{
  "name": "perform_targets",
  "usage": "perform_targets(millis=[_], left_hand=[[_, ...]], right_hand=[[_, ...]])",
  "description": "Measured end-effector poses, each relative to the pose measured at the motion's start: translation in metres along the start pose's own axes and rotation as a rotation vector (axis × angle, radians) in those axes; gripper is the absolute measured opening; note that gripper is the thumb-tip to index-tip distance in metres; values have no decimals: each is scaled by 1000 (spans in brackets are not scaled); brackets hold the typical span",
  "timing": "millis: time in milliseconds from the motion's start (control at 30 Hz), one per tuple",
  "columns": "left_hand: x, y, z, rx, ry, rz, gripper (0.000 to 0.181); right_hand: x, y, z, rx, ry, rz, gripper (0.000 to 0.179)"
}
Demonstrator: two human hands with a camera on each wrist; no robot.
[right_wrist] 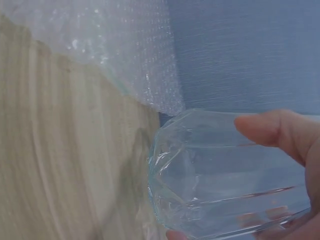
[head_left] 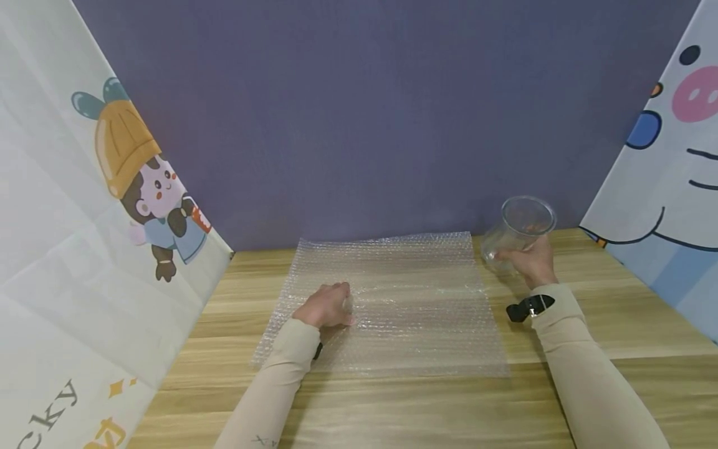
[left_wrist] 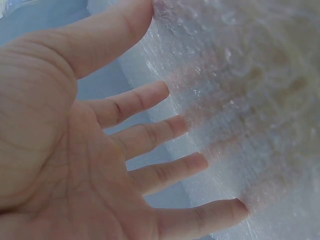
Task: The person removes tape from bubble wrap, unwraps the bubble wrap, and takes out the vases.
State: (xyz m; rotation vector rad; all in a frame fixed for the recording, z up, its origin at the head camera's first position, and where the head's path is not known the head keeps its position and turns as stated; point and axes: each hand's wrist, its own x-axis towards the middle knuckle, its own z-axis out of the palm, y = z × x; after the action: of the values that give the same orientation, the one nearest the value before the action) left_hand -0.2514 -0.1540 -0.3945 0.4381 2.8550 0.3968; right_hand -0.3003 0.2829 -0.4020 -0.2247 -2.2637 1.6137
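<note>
A sheet of clear bubble wrap lies flat on the wooden table. My left hand is over its left half; in the left wrist view the fingers are spread and nearly straight, their tips at the bubble wrap. At the sheet's far right corner, my right hand grips a clear glass vase by its side, rim up and leaning right. From the right wrist, the thumb lies along one side of the vase, and other fingers show through the glass.
The wood-grain table ends at a dark blue back wall. White panels with cartoon prints stand at the left and right. A black strap circles the right wrist.
</note>
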Motion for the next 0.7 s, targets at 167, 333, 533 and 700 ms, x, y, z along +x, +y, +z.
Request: perform_targets(millis=[167,333,533,700], left_hand=[[-1,0,0,1,-4,-5,69],[-2,1,-1,-1,-2,-6,70],[-3,2,-1,-9,-8,-12,74],[-4,3,-1,-11,-4,-5,68]], right_hand=[[2,6,1,-4,19,18,91],[3,9,-1,11,12,25,84],[4,11,-1,8,-9,17,84],[3,10,-1,-3,-29,37,94]])
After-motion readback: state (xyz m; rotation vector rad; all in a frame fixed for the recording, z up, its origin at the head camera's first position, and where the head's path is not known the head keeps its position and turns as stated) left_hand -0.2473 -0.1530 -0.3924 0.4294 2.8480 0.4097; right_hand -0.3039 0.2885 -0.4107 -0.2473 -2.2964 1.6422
